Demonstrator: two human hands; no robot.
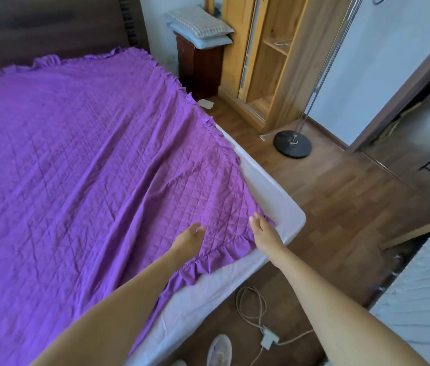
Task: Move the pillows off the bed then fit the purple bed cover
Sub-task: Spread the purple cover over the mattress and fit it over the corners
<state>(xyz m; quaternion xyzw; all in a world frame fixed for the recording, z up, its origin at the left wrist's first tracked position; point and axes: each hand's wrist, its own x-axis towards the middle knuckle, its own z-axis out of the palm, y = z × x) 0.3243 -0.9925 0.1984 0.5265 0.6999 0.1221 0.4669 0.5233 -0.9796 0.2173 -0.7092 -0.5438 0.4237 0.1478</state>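
The purple bed cover (82, 159), quilted with a ruffled edge, lies spread over the bed. The white mattress (269, 191) shows bare at the near right corner and along the right side. My left hand (190, 240) rests flat on the cover near that corner, fingers apart. My right hand (265, 229) grips the cover's corner edge beside the bare mattress. Two pillows (200, 29) are stacked on a dark nightstand at the head of the bed.
A dark nightstand (199, 67) and a wooden wardrobe (266, 62) stand beyond the bed's right side. A floor lamp base (292, 140) sits on the wood floor. A cable and power adapter (264, 331) lie by my shoe (219, 350). A radiator (425, 307) is at right.
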